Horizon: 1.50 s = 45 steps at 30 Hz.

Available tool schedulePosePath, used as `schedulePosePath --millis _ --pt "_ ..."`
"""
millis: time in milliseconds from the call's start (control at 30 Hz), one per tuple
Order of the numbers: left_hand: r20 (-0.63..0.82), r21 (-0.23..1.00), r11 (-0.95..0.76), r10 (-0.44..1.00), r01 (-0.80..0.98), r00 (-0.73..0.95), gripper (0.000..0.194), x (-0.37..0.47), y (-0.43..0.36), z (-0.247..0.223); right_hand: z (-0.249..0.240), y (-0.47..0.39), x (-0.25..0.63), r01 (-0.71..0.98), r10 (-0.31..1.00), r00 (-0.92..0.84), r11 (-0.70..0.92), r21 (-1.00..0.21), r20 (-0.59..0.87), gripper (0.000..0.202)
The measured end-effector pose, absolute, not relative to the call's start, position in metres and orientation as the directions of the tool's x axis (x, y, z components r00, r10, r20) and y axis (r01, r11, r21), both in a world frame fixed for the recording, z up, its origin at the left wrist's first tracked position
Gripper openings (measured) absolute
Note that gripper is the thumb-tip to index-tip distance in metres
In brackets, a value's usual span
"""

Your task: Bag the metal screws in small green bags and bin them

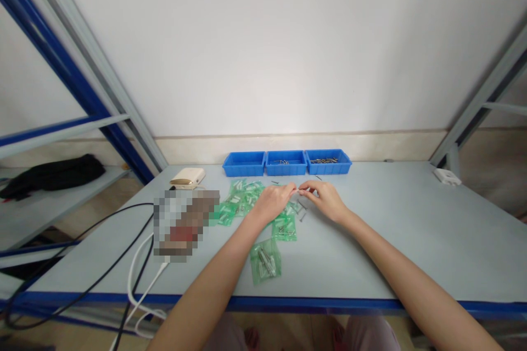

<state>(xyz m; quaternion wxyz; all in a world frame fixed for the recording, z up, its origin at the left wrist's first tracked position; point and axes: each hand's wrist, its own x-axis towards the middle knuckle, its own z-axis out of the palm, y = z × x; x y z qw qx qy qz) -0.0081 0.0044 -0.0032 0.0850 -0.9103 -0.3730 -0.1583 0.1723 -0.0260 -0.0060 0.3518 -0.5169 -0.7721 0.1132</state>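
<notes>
green packet (265, 261) nearest, small piece (298, 191) between both fingertips

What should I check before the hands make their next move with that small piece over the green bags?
1. Left hand and right hand both pinch the small piece: ok.
2. What the piece is: cannot tell, too small.
3. Green bags within reach beneath the hands: ok.
4. Three blue bins lined up behind the hands: ok; the right one holds metal parts.
5. Loose screws on the table, away from its edge: ok.
6. Cables apart from the hands: ok.
</notes>
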Motion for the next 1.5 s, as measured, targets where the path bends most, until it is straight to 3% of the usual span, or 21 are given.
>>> schedulePosePath --millis 467,733,1033,1500 --pt "0.316 -0.047 -0.664 0.699 0.746 0.641 0.036 -0.0056 0.0015 0.0007 -0.0018 -0.0291 0.1726 0.752 0.85 -0.282 0.484 -0.447 0.445 0.016" --pt "0.366 0.088 -0.709 0.676 0.699 0.64 0.034 -0.0055 0.0008 0.0003 -0.0035 -0.0309 0.1722 0.819 0.803 -0.349 0.512 -0.259 0.483 0.014" --pt "0.346 0.113 -0.709 0.685 0.696 0.641 0.032 -0.006 -0.0002 0.0033 -0.002 -0.0306 0.1741 0.808 0.816 -0.322 0.501 -0.309 0.481 0.014" --pt "0.405 0.35 -0.662 0.745 0.663 0.53 0.031 -0.0037 0.002 0.0014 -0.0056 -0.0289 0.1679 0.735 0.817 -0.284 0.521 -0.433 0.501 0.011"
